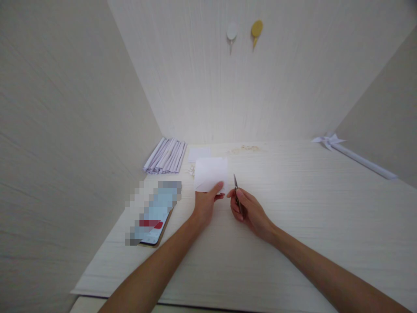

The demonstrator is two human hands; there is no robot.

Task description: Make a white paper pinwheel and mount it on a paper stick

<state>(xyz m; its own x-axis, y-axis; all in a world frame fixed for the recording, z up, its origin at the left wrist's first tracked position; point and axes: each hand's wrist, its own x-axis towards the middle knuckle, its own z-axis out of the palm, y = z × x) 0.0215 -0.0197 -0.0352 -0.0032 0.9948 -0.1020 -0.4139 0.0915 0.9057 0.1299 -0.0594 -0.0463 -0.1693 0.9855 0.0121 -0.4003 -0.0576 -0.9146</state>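
Observation:
My left hand (206, 203) pinches the lower edge of a white square sheet of paper (210, 173), holding it up just above the white desk (293, 208). My right hand (247, 211) is closed around small scissors (236, 188), blades pointing up and away, a little right of the sheet. The blades look closed and do not touch the paper.
A bundle of rolled white paper sticks (166, 155) lies at the back left. A phone (156, 215) rests left of my left arm. Another white sheet (199, 153) and small scraps (246, 149) lie near the back wall. A paper pinwheel on a stick (329, 141) lies far right. Two hooks (244, 31) hang on the wall.

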